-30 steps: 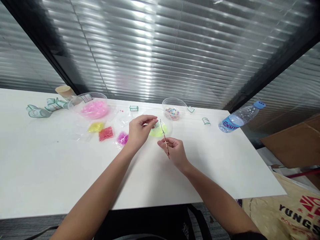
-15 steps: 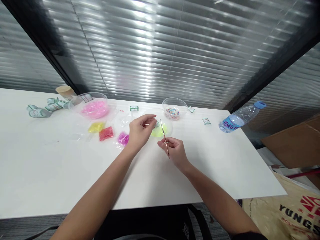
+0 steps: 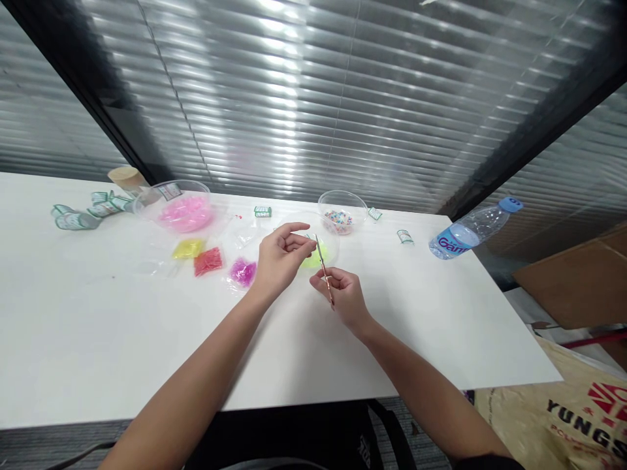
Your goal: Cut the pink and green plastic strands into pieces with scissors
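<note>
My right hand (image 3: 343, 294) is closed round slim, copper-coloured tweezers (image 3: 325, 273), their tips pointing up and away from me. My left hand (image 3: 284, 256) is partly curled, its thumb and a finger drawn together right beside the tweezer tips. Whatever sits between those fingers is too small or hidden to make out. Behind and below both hands stands a clear bowl with bright yellow-green contents (image 3: 313, 259), partly covered by my left hand. A small bag of purple bits (image 3: 241, 272) lies just left of my left wrist.
Farther left are a red packet (image 3: 208, 261), a yellow packet (image 3: 189, 248) and a bowl of pink bits (image 3: 187, 214). A bowl of multicoloured beads (image 3: 340, 220) stands behind. Small green-and-white packets (image 3: 405, 237) are scattered about. A water bottle (image 3: 473, 228) lies tilted at the right edge.
My left hand has shifted slightly right, bringing its thumb up to the tweezer tips. My right hand and the tweezers have hardly moved.
</note>
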Demonstrator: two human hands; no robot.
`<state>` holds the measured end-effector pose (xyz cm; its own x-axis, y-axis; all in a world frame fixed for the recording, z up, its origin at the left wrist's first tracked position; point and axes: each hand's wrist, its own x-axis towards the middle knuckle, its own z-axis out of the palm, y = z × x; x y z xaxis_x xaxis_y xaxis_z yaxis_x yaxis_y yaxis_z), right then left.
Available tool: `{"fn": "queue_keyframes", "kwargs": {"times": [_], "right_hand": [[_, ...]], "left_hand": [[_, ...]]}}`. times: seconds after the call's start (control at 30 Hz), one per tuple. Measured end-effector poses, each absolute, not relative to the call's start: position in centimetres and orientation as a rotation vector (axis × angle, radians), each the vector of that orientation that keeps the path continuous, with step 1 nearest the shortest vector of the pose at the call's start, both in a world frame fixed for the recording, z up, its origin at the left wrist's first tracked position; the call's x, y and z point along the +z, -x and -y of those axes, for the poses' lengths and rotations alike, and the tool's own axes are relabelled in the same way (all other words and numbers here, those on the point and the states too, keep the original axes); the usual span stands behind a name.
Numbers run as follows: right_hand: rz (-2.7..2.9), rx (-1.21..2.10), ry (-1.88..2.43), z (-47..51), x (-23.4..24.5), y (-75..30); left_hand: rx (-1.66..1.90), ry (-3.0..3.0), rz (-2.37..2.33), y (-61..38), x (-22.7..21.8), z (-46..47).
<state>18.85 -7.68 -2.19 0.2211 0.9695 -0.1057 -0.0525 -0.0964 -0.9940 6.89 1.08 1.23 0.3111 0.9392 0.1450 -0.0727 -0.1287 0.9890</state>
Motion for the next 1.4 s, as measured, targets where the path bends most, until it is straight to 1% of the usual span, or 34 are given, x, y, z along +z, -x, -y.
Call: {"fn": "queue_keyframes", "kwargs": {"times": [0.3,0.8,0.97,1.4], "right_hand": [[0.997,1.084,1.347,7.6,-2.5,-19.0],[0.96,1.209,1.366,7.5,-2.8,-19.3],[0.984,1.197,1.385,7.5,-2.8,-19.5],[0.831,1.125,1.374,7.3,-2.4,-19.8]], "left_hand": [[1.075,-1.398,-0.866,-6.7,1.2,-1.0],[1.11,-1.62,-1.011,-6.9,0.7,-1.1],[1.124,-1.676,-1.008,-6.8,0.5,-1.5],[1.144,-2.224,-1.084,-5.9,0.2,-2.9]]}}
